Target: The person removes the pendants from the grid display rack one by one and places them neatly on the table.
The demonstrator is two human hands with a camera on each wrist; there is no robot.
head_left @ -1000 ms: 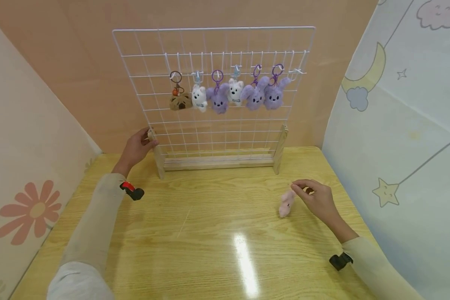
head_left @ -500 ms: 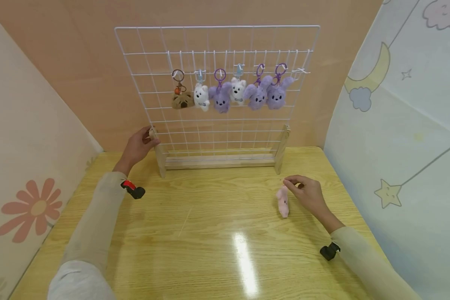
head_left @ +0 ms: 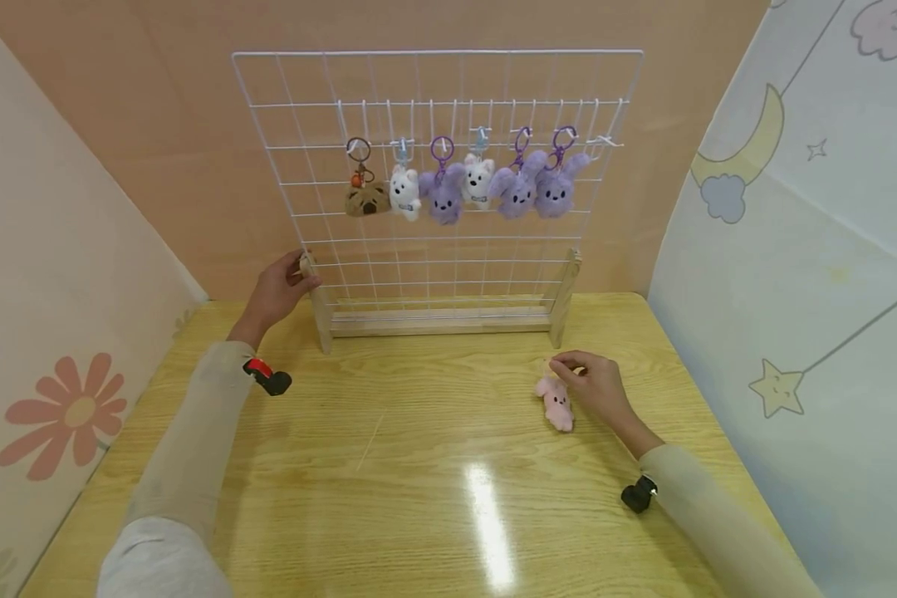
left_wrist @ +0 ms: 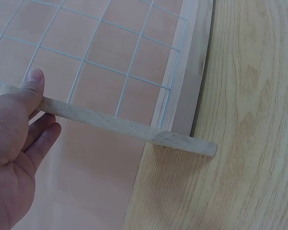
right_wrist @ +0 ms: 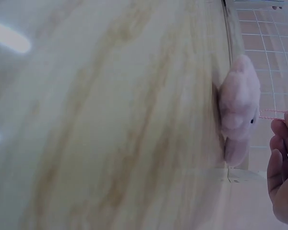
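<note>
My left hand (head_left: 275, 292) grips the upper end of the left wooden upright (left_wrist: 110, 123) of a display stand, its thumb on one side and fingers on the other. Rising from that stand is a white wire grid rack (head_left: 437, 52). To the right, low over the table, my right hand (head_left: 594, 384) pinches a thin reddish cord (right_wrist: 272, 115) between thumb and fingertips. From the cord hangs a pink plush keychain (head_left: 557, 404) with small dark eyes, also seen as a fuzzy pink body (right_wrist: 240, 108) in the right wrist view. Whether it touches the tabletop, I cannot tell.
Along the rack's hooks hang a brown plush keychain (head_left: 366, 199), white bear keychains (head_left: 404, 193) and purple bunny keychains (head_left: 444, 199). The rightmost hook (head_left: 604, 141) bears no keychain. A wooden table (head_left: 389, 465) lies under everything, with patterned walls (head_left: 800, 191) at both sides.
My right hand has moved left with the pink plush keychain, which has turned its face more toward the head camera. The left hand keeps its grip on the upright.
</note>
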